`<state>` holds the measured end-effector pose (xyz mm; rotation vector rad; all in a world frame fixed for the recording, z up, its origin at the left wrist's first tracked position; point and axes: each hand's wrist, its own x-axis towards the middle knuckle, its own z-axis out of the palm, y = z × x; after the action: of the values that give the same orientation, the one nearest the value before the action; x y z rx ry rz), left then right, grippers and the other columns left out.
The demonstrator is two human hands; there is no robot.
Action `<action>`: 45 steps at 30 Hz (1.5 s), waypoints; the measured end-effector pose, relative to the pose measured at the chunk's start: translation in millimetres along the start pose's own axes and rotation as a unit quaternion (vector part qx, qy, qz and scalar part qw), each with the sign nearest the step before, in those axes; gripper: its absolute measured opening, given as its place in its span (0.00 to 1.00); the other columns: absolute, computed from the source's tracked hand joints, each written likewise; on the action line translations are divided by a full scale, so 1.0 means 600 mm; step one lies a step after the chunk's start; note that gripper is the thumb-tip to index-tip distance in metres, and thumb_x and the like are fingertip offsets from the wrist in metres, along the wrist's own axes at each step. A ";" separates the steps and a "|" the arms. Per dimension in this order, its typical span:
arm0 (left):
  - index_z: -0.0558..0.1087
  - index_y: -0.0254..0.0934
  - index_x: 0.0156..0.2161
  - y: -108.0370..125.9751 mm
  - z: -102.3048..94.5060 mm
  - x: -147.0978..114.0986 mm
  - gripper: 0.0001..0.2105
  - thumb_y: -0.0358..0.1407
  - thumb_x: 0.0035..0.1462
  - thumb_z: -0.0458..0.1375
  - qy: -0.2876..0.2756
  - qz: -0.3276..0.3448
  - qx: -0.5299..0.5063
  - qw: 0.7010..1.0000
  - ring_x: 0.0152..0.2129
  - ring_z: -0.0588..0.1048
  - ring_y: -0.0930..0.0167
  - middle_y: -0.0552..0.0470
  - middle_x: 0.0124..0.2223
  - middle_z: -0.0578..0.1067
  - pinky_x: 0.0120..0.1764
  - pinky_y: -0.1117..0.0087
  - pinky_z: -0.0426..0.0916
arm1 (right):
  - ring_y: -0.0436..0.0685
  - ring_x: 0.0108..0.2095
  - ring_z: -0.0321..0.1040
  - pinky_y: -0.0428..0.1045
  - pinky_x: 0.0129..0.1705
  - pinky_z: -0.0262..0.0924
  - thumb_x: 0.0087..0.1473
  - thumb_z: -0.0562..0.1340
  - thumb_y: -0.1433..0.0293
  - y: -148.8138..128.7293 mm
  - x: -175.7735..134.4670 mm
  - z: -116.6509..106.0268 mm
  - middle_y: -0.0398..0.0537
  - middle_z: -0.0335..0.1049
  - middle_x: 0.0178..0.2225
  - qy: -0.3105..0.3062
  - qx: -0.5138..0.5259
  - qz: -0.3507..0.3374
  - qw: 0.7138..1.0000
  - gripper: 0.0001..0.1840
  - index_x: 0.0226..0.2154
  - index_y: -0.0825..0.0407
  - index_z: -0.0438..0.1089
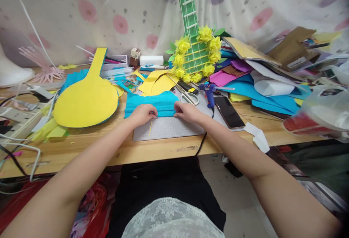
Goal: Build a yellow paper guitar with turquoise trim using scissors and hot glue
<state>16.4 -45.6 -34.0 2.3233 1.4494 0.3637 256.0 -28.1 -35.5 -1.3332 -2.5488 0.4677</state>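
A strip of blue crepe paper [152, 101] with crosswise folds lies over the back of a grey cutting mat [169, 129]. My left hand [144, 114] pinches its near edge with thumb and fingers together. At the right end of that edge, my right hand [187, 112] grips the paper between thumb and fingers. Just behind the hands are yellow paper pieces [156, 81] and scissors with pale handles [189, 97]. A blue glue gun [209, 94] rests to the right of my right hand.
On the left lies a yellow guitar-shaped cutout [85, 100] with blue edging. A green paper guitar neck with yellow flowers [205, 34] leans at the back. A phone [229, 111], stacked coloured paper [240, 85] and a plastic cup [319, 111] occupy the right; cables [29, 143] run left.
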 end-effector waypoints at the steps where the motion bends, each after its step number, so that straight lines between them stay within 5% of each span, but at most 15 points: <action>1: 0.76 0.39 0.31 0.000 -0.001 0.001 0.04 0.30 0.50 0.58 -0.004 0.018 0.024 1.000 0.30 0.73 0.71 0.54 0.33 0.77 0.33 0.71 0.64 | 0.51 0.27 0.61 0.45 0.28 0.47 0.48 0.63 0.68 -0.001 -0.001 0.000 0.44 0.70 0.29 0.001 0.003 0.012 1.000 0.11 0.36 0.53 0.64; 7: 0.77 0.38 0.32 0.008 0.002 -0.001 0.10 0.27 0.54 0.53 0.009 0.131 0.165 0.978 0.36 0.73 0.66 0.50 0.34 0.78 0.35 0.68 0.64 | 0.53 0.32 0.65 0.46 0.32 0.52 0.49 0.59 0.74 -0.003 -0.003 -0.006 0.47 0.71 0.32 -0.012 0.024 -0.003 1.000 0.13 0.40 0.52 0.61; 13: 0.77 0.39 0.35 0.010 -0.003 0.003 0.11 0.27 0.53 0.53 -0.012 0.132 0.179 0.975 0.36 0.73 0.67 0.49 0.35 0.78 0.35 0.70 0.64 | 0.51 0.32 0.67 0.46 0.37 0.56 0.50 0.53 0.80 0.019 0.001 -0.028 0.45 0.72 0.31 0.034 0.129 0.043 0.990 0.15 0.41 0.52 0.60; 22: 0.77 0.37 0.34 0.016 -0.010 0.015 0.10 0.27 0.53 0.52 -0.053 0.141 0.203 0.968 0.35 0.73 0.67 0.48 0.34 0.76 0.33 0.70 0.63 | 0.51 0.30 0.67 0.45 0.33 0.55 0.45 0.62 0.75 0.018 -0.002 -0.014 0.42 0.71 0.29 -0.018 0.145 0.020 0.989 0.12 0.36 0.52 0.64; 35: 0.77 0.38 0.30 0.007 -0.003 0.004 0.12 0.28 0.55 0.51 0.019 0.198 0.204 0.958 0.36 0.69 0.67 0.49 0.35 0.74 0.33 0.68 0.63 | 0.51 0.29 0.63 0.45 0.29 0.49 0.47 0.61 0.74 0.003 0.000 -0.016 0.45 0.71 0.28 -0.013 -0.012 -0.032 0.999 0.07 0.33 0.53 0.68; 45: 0.77 0.37 0.39 -0.006 0.001 -0.022 0.14 0.33 0.58 0.49 0.043 0.189 0.179 0.965 0.37 0.68 0.65 0.46 0.37 0.73 0.39 0.63 0.63 | 0.57 0.37 0.64 0.49 0.36 0.51 0.55 0.57 0.70 -0.019 0.009 0.008 0.52 0.72 0.34 -0.004 -0.135 -0.111 0.985 0.09 0.31 0.54 0.72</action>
<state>8.1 -56.0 -36.6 2.9208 1.1793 0.3288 242.8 -30.8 -35.2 -1.1040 -2.8027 0.0870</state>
